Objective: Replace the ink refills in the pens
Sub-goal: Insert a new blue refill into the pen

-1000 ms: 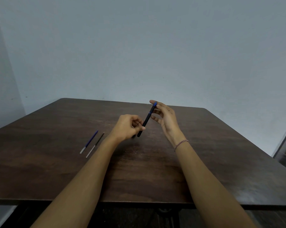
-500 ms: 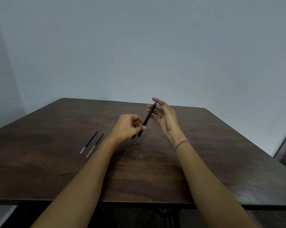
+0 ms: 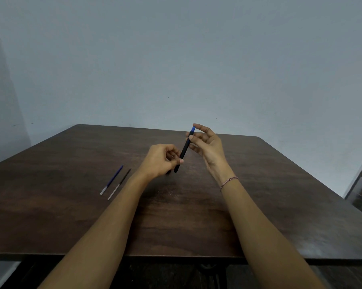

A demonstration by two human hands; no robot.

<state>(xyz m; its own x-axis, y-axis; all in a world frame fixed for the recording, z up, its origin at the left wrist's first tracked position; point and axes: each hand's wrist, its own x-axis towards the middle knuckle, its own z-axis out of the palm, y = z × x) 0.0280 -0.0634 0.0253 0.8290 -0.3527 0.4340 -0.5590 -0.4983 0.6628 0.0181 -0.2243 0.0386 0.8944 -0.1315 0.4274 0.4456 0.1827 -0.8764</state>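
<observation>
Black pen (image 3: 183, 152) aslant: left hand (image 3: 159, 161) grips its barrel steady while right hand (image 3: 207, 147) pinches the blue end, likely to unscrew it

1. The table (image 3: 280, 205) is dark-stained wood, grain visible, with a dull sheen.
2. The pen (image 3: 183, 152) has a matt black barrel, seemingly plastic, with a blue tip.
3. The blue refill (image 3: 112, 179) and dark refill (image 3: 120, 183) are thin plastic tubes, clear at their near ends.
4. The bracelet (image 3: 229, 181) is braided thread.
5. The wall (image 3: 176, 59) is smooth and matt.
</observation>
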